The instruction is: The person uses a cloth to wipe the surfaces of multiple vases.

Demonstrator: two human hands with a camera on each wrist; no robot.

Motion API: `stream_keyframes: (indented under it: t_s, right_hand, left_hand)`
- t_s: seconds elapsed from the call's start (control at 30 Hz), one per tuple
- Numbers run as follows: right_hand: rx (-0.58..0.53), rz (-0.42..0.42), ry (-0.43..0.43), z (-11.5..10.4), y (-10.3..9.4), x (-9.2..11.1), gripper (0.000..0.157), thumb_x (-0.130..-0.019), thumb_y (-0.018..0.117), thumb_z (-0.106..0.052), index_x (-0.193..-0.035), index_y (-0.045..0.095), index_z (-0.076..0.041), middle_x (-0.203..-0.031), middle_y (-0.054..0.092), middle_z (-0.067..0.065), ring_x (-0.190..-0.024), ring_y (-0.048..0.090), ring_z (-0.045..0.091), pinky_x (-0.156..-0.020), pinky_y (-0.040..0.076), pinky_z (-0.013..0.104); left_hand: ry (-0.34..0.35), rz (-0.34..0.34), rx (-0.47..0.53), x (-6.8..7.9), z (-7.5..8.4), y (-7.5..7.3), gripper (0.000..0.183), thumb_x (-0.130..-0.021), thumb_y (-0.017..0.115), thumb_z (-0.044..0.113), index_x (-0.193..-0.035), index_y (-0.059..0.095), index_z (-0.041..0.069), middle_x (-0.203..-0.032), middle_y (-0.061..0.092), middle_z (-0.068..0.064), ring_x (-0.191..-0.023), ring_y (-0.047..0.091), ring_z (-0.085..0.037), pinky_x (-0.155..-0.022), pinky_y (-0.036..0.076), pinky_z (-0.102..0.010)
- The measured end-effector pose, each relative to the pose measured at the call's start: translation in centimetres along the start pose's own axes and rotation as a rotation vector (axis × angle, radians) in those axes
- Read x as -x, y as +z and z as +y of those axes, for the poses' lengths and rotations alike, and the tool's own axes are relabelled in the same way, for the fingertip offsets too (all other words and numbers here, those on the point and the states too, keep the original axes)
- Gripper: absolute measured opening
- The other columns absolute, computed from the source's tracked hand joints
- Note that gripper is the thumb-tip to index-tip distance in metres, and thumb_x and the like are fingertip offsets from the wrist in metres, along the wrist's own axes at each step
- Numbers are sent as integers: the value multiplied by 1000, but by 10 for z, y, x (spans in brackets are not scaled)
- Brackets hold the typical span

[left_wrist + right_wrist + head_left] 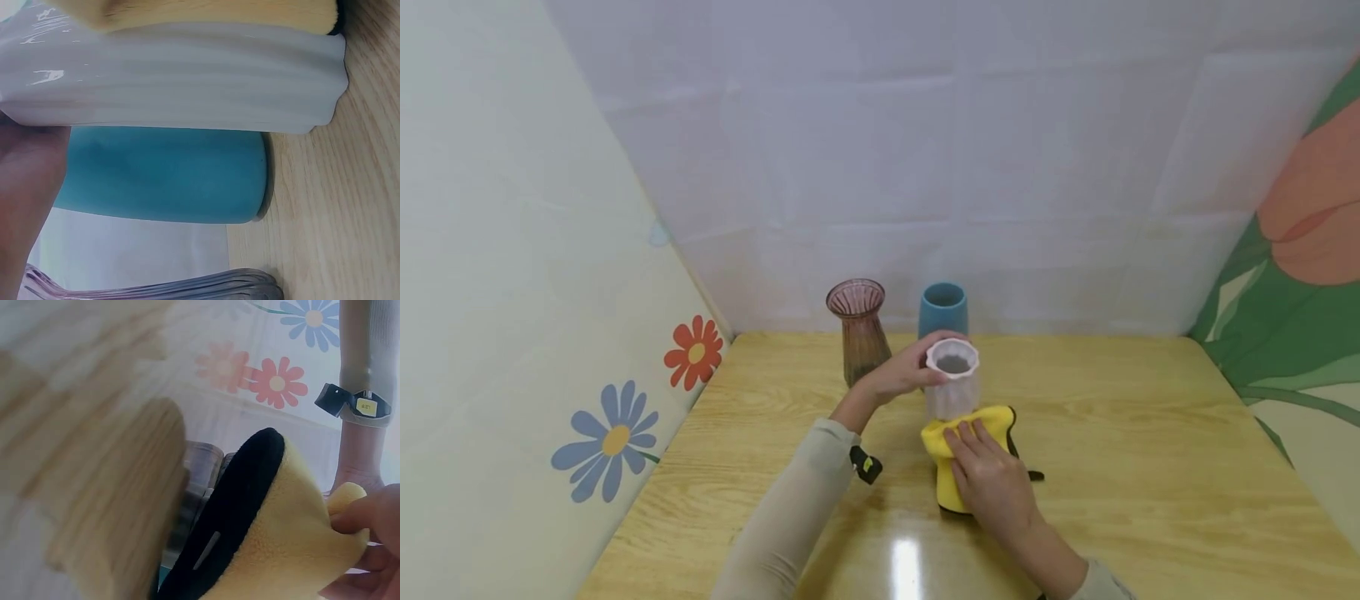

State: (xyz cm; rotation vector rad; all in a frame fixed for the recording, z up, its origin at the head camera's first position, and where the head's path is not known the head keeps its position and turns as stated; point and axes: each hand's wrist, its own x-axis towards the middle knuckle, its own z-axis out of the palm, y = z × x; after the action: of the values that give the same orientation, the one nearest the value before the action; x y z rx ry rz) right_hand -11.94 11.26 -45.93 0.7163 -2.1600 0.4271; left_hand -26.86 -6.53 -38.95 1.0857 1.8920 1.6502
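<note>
My left hand (pixel 904 371) grips a pale pinkish-white fluted vase (pixel 953 397) near its scalloped rim, thumb on the near side. The vase looks upright, and its base is hidden behind the cloth in the head view. With my right hand (pixel 997 482) I hold a yellow cloth (pixel 951 492) with black edging against the vase's near side. A fold of the fleecy cloth (pixel 294 531) lies between thumb and fingers in the right wrist view. The left wrist view has the vase's glossy ribbed side (pixel 187 78) beside the cloth.
Behind the held vase stands a blue vase (pixel 943 315). A purple ribbed glass vase (pixel 859 337) with a flared rim stands to its left. All are on a wood-grain table (pixel 1135 467), with a white wall sheet (pixel 865 167) behind and flower-printed panels at both sides.
</note>
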Motion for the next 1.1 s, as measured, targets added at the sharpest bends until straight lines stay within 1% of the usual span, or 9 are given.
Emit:
stream_keyframes:
  t_s: [0.3, 0.4, 0.53, 0.67, 0.73, 0.83, 0.93, 1.03, 1.1]
  right_hand:
    - [1, -62, 10, -3, 0, 1, 42, -69, 86, -3, -110, 76, -2, -106, 74, 22, -96, 73, 42, -73, 60, 47]
    - [-6, -78, 19, -4, 0, 1, 41, -71, 86, -2, -111, 76, -2, -107, 74, 22, -96, 73, 41, -73, 60, 47]
    - [-18, -125, 40, -4, 0, 0, 39, -72, 87, -4, -110, 77, -4, -107, 75, 20, -95, 73, 40, -71, 60, 47]
    - [-30, -200, 66, -3, -3, -1, 36, -75, 86, -10, -110, 78, -9, -109, 76, 14, -98, 73, 35, -74, 61, 46]
    - [-48, -220, 76, -1, -8, -2, 35, -76, 85, -10, -111, 79, -10, -110, 76, 11, -100, 73, 32, -76, 60, 45]
    - [-94, -194, 82, 4, -15, -2, 35, -76, 85, -8, -110, 79, -11, -110, 76, 9, -102, 73, 28, -81, 60, 42]
    - [-154, -107, 69, 11, -25, -3, 37, -74, 85, -4, -110, 79, -9, -109, 76, 10, -101, 74, 26, -82, 59, 41]
    - [-196, -14, 32, 19, -36, -7, 37, -75, 83, -3, -111, 78, -6, -111, 75, 12, -100, 74, 28, -82, 59, 41]
    - [-206, 27, 13, 25, -44, -10, 31, -83, 78, -7, -114, 77, -5, -114, 74, 14, -102, 73, 29, -82, 58, 42]
  left_hand:
    - [-18, -4, 10, 1, 0, 0, 120, -69, 79, 72, -150, 34, -3, -138, 50, -24, -116, 54, -14, -95, 48, -32]
    - [-22, -9, 21, 1, -1, -2, 114, -72, 81, 67, -150, 35, -2, -138, 50, -21, -116, 54, -14, -95, 48, -33]
    - [-21, -26, 38, 1, -3, -7, 102, -78, 82, 55, -150, 36, 0, -137, 51, -18, -117, 54, -17, -95, 49, -36]
    - [-36, -42, 45, 4, 0, -12, 106, -77, 82, 60, -152, 35, 3, -140, 50, -17, -120, 53, -20, -97, 48, -40]
    - [-39, -54, 45, 5, 2, -13, 110, -75, 81, 64, -154, 34, 5, -144, 49, -17, -124, 52, -21, -101, 47, -41]
    - [-22, -76, 59, 7, 5, -14, 108, -77, 80, 62, -157, 31, 8, -151, 44, -17, -131, 49, -23, -106, 44, -43]
    - [-2, -64, 72, 10, 6, -11, 100, -83, 80, 52, -160, 28, 13, -155, 41, -15, -135, 47, -24, -107, 44, -44]
    - [-2, 5, 32, 13, 9, -5, 88, -89, 79, 37, -159, 30, 17, -152, 45, -12, -133, 49, -24, -104, 47, -41]
    - [-20, 75, -25, 15, 12, 0, 81, -90, 78, 30, -157, 35, 19, -146, 50, -10, -129, 52, -22, -101, 49, -39]
